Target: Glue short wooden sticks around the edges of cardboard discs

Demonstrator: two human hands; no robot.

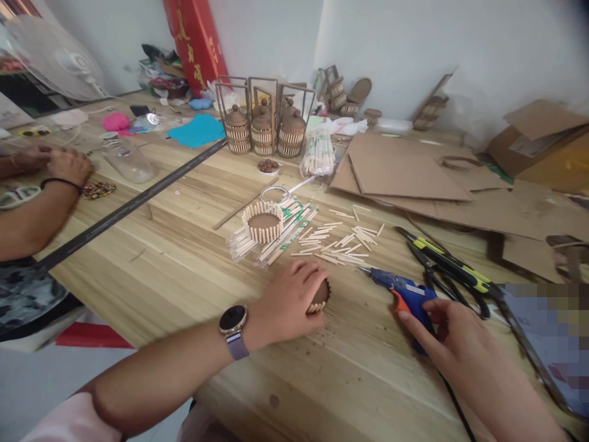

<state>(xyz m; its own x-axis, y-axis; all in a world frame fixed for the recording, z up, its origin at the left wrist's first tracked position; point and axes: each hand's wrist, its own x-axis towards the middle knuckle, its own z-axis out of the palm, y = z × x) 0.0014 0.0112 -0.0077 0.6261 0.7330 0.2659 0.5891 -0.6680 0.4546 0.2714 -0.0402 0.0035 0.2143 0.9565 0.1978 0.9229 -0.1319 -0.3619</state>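
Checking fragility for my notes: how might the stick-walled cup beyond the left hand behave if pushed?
The stick-walled cup would probably slide or tip, seeming to rest on wrapped sticks. Its thin, spaced wall sticks look apt to snap off.

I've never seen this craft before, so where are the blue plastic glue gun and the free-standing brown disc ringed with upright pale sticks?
Blue plastic glue gun [408, 291]: head view, on the middle of its body.
Brown disc ringed with upright pale sticks [264, 222]: head view, on the disc's bare middle.
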